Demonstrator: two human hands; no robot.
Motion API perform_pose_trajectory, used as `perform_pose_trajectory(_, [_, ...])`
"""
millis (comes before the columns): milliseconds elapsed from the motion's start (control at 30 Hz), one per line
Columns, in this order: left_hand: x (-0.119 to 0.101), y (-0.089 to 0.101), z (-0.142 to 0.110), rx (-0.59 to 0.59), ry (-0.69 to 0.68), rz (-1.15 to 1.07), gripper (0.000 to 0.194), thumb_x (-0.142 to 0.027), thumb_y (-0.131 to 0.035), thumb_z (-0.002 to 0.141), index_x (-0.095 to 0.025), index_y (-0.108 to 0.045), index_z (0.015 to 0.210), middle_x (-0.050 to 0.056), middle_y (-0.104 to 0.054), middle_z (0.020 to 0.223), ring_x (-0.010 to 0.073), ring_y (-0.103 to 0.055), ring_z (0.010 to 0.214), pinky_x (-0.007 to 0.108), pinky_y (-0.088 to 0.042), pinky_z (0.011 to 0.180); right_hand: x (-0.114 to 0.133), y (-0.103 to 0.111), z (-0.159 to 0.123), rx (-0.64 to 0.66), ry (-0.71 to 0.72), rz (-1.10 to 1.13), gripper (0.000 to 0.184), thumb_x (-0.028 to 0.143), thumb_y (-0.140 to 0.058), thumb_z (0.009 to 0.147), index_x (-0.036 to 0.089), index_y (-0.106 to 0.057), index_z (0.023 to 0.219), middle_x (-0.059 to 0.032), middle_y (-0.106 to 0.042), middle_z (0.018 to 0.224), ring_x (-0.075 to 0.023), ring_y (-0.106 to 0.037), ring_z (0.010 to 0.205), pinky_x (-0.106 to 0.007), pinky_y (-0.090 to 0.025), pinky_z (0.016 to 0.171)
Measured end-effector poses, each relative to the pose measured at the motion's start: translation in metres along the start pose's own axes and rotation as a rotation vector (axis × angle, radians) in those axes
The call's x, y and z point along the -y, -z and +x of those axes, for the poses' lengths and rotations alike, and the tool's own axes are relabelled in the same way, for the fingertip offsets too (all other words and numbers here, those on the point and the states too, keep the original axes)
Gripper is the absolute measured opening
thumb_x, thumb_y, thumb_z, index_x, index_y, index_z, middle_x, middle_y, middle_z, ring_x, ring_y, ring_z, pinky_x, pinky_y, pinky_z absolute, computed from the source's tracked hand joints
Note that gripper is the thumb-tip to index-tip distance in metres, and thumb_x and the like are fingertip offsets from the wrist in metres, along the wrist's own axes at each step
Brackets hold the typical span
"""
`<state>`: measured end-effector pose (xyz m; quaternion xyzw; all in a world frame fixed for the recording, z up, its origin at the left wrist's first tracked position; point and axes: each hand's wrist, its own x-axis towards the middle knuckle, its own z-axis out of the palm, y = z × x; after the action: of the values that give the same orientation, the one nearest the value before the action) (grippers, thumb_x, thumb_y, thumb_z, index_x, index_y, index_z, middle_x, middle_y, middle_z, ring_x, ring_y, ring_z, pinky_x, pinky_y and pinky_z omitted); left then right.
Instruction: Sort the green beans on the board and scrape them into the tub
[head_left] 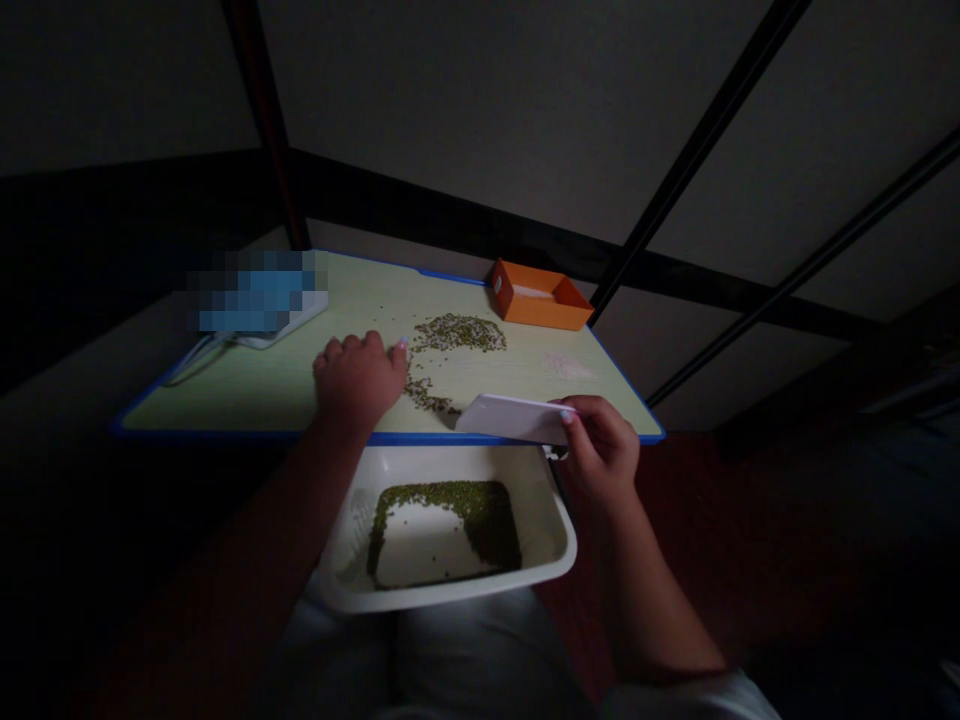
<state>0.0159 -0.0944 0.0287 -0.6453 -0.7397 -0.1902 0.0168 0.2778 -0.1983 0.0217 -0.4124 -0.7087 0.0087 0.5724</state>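
Note:
My right hand [604, 447] pinches one end of a flat white card-like piece [517, 418], tilted on edge at the table's front rim. Beside its far end, a thin trail of small green beans [427, 396], like mung beans, runs back over the tabletop. A larger patch of the same beans [461, 333] lies behind it. My left hand [360, 380] rests on the table left of the beans, palm down, thumb apart, holding nothing. Under the front edge, a white plastic basin [559, 560] sits above my lap, with many green beans gathered along its back and right side.
An open orange box [547, 312] stands at the table's back right, with something pale inside. Small pale bits [566, 366] are scattered in front of it. A blurred-out blue object [262, 300] with a white cable lies at the left. The pale table [240, 395] has a blue edge; panelled walls stand behind.

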Motion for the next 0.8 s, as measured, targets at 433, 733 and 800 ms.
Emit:
perform_pose_trajectory(433, [0.0,-0.001,0.001,-0.008,-0.012,0.016,0.062,-0.046,-0.027,0.096,-0.006,-0.066,0.125,0.027,-0.068,0.127,0.0414,-0.057,0.126,0.051,-0.044,0.101,0.033,0.0,-0.011,0.248,0.484,-0.081,0.021,0.003,-0.058,0.091,0.018,-0.068,0.103,-0.0099,-0.082,0.086,-0.0205,-0.08,0.08,-0.031,-0.066,0.075])
perform_pose_trajectory(733, [0.001,-0.003,0.001,-0.025,-0.011,0.029,0.062,-0.046,-0.027,0.097,-0.006,-0.066,0.124,0.027,-0.068,0.126,0.0411,-0.058,0.124,0.051,-0.044,0.1,0.025,0.005,-0.018,0.232,0.51,-0.202,0.024,0.007,-0.056,0.094,0.018,-0.068,0.111,-0.0129,-0.083,0.093,-0.0217,-0.081,0.082,-0.032,-0.066,0.073])
perform_pose_trajectory(800, [0.001,-0.004,0.002,-0.028,-0.013,0.027,0.062,-0.046,-0.027,0.096,-0.007,-0.067,0.124,0.026,-0.068,0.126,0.0406,-0.058,0.123,0.05,-0.044,0.1,0.023,0.005,-0.018,0.226,0.498,-0.226,0.024,0.007,-0.056,0.094,0.018,-0.069,0.112,-0.0122,-0.083,0.093,-0.0216,-0.081,0.083,-0.032,-0.066,0.073])
